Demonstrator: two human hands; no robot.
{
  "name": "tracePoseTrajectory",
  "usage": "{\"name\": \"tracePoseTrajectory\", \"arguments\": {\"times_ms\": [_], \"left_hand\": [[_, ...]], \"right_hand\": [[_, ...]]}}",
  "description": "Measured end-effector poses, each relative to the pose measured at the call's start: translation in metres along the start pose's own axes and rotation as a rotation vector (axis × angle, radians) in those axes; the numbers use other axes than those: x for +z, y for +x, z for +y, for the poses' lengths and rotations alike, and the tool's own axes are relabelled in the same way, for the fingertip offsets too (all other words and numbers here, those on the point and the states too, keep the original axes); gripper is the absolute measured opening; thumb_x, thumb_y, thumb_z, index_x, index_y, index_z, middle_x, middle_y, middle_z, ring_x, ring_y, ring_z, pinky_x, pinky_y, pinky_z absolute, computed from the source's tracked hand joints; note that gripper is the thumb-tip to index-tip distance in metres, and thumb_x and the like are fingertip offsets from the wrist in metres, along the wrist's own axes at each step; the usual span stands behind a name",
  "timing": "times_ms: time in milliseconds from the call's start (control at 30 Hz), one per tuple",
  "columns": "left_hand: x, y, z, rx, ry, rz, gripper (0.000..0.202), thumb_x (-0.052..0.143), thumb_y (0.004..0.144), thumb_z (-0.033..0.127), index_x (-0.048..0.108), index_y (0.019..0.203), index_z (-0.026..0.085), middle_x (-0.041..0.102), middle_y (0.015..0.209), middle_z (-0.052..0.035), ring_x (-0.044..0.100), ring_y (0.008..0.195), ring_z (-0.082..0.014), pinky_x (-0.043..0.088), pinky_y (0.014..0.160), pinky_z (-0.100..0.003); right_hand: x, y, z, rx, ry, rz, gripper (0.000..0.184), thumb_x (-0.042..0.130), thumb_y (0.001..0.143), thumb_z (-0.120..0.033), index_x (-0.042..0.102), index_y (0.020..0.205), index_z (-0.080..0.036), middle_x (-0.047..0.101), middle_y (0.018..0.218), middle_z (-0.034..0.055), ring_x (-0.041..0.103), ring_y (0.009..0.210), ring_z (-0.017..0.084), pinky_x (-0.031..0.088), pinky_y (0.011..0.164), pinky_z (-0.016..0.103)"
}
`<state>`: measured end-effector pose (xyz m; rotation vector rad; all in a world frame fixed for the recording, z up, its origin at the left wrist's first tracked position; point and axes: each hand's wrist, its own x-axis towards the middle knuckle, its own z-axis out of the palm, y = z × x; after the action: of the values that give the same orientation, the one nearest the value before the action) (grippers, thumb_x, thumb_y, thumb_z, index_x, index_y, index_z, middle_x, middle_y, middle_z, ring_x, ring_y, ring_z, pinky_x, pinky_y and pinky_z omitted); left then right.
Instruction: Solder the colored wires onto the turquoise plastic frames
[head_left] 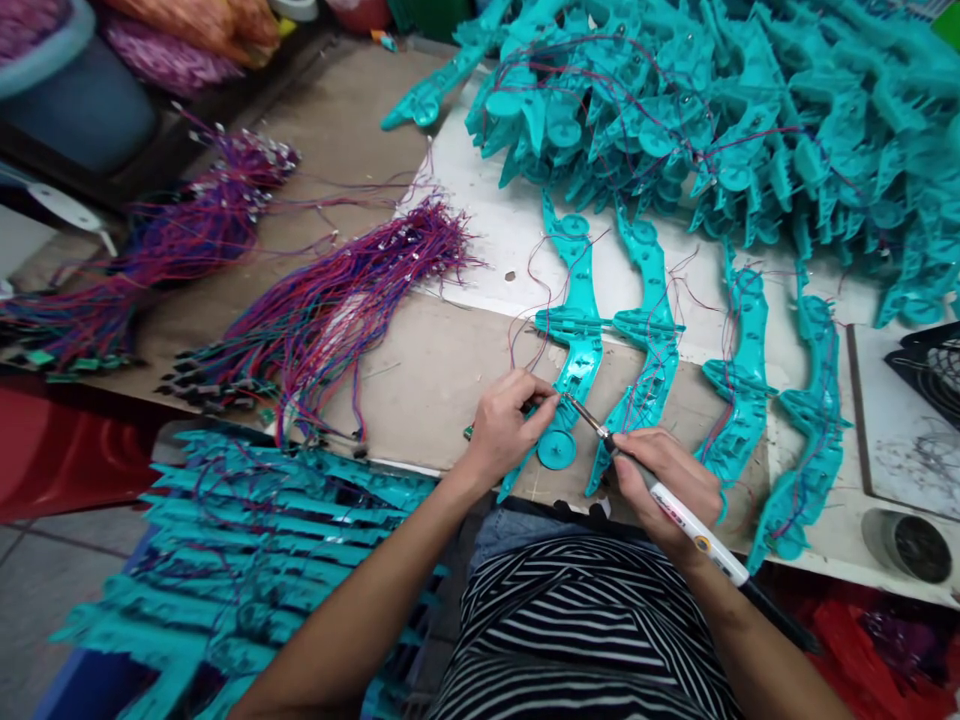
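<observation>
In my right hand is a white-handled soldering iron, gripped like a pen. Its metal tip meets a turquoise plastic part lying on the table in front of me. My left hand is at the lower end of that same part, thumb and forefinger pinched near the iron's tip. What the pinch holds is too small to make out. Thin red and blue wires trail along the part. Three similar turquoise parts with wires lie in a row to the right.
A big heap of turquoise parts covers the back right. Two bundles of red and blue wires lie left. More parts fill a blue bin below the left table edge. A black fan-like device and a round container stand right.
</observation>
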<state>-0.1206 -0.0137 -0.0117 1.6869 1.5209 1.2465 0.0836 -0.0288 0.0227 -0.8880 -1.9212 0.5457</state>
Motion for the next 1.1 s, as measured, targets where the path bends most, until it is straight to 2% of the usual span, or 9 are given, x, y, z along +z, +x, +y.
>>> {"name": "tracePoseTrajectory", "arguments": {"times_ms": [400, 800, 1100], "left_hand": [[0.002, -0.001, -0.003, 0.047, 0.002, 0.021, 0.011, 0.062, 0.086, 0.016, 0.063, 0.076, 0.017, 0.062, 0.069, -0.0004, 0.058, 0.066, -0.0131, 0.045, 0.062, -0.025], [0.001, 0.0, -0.004, 0.049, 0.012, 0.013, 0.01, 0.061, 0.086, 0.017, 0.064, 0.077, 0.017, 0.062, 0.07, -0.0008, 0.058, 0.066, -0.0132, 0.046, 0.063, -0.026], [0.002, -0.001, -0.004, 0.059, 0.008, 0.024, 0.01, 0.061, 0.085, 0.015, 0.063, 0.076, 0.017, 0.062, 0.07, -0.0007, 0.057, 0.065, -0.0126, 0.046, 0.061, -0.025]], "right_hand": [[0.001, -0.003, 0.002, -0.074, -0.046, -0.022, 0.039, 0.064, 0.081, -0.002, 0.068, 0.115, -0.021, 0.068, 0.081, 0.0043, 0.066, 0.078, 0.017, 0.058, 0.07, 0.032], [0.0, 0.0, 0.001, -0.12, -0.068, -0.041, 0.036, 0.064, 0.081, -0.002, 0.068, 0.112, -0.019, 0.066, 0.078, 0.0039, 0.065, 0.076, 0.016, 0.058, 0.067, 0.03], [-0.016, 0.002, -0.007, -0.084, -0.114, 0.029, 0.04, 0.064, 0.082, -0.003, 0.068, 0.117, -0.023, 0.067, 0.077, 0.0026, 0.067, 0.077, 0.017, 0.059, 0.066, 0.032]]}}
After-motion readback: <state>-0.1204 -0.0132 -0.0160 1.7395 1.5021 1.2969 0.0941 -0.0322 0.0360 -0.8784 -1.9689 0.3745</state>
